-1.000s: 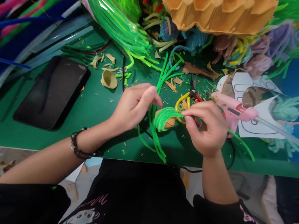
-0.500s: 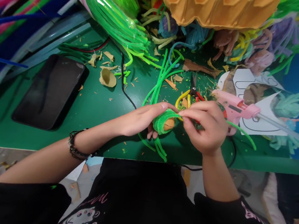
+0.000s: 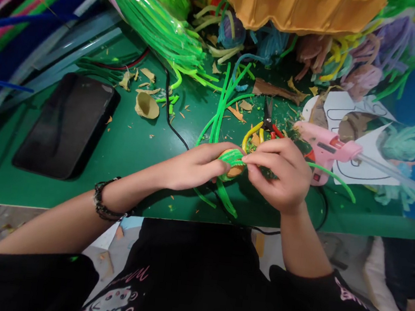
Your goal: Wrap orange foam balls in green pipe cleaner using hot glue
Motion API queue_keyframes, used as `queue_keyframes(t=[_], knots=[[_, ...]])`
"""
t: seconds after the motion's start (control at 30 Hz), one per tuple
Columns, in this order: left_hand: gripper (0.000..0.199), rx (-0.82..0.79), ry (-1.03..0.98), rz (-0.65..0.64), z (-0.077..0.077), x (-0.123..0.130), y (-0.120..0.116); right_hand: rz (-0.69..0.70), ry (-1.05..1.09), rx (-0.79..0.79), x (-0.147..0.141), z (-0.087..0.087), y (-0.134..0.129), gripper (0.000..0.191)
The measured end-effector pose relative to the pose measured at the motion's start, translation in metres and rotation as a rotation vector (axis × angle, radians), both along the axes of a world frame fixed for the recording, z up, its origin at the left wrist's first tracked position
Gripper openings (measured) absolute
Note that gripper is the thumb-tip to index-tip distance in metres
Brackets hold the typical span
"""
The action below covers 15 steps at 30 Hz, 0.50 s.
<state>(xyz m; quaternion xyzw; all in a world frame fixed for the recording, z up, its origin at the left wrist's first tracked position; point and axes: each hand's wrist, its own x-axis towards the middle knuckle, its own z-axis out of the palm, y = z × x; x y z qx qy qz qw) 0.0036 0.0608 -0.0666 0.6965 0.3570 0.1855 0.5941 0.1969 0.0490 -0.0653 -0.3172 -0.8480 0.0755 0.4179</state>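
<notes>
My left hand (image 3: 196, 167) is closed around a small tan piece wrapped in green pipe cleaner (image 3: 232, 162), its thumb pressed on the near left side. Loose green pipe cleaners (image 3: 220, 109) stick out behind and in front of the wrapped piece. At its right side, the fingertips of my right hand (image 3: 280, 173) pinch a green strand, whose long free end (image 3: 339, 182) comes out to the right, past the hand. Scissors with yellow and red handles (image 3: 267, 125) lie just behind my right hand.
A pink glue gun (image 3: 328, 147) rests on white paper cutouts at the right. A black phone (image 3: 66, 127) lies at the left. Behind are bagged green pipe cleaners (image 3: 158, 30), an orange egg carton (image 3: 302, 9), yarn-like bundles and a small tan cup (image 3: 147, 105).
My left thumb has moved down onto the near side of the wrapped piece, which has turned a little. My right fingertips have shifted slightly left, closer to it, still pinching the strand.
</notes>
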Motion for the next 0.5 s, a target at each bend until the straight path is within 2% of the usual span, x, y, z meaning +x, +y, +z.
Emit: queue_keyframes(t=[0.2,0.5], knots=[[0.034,0.157,0.019,0.012,0.001,0.0008,-0.0002,0.021,-0.009,-0.011,-0.002,-0.0022,0.0002,0.01],[0.034,0.223,0.03,0.047,-0.0025,0.0054,-0.0045,0.001,-0.035,-0.066,-0.0042,-0.0034,0.0,0.007]])
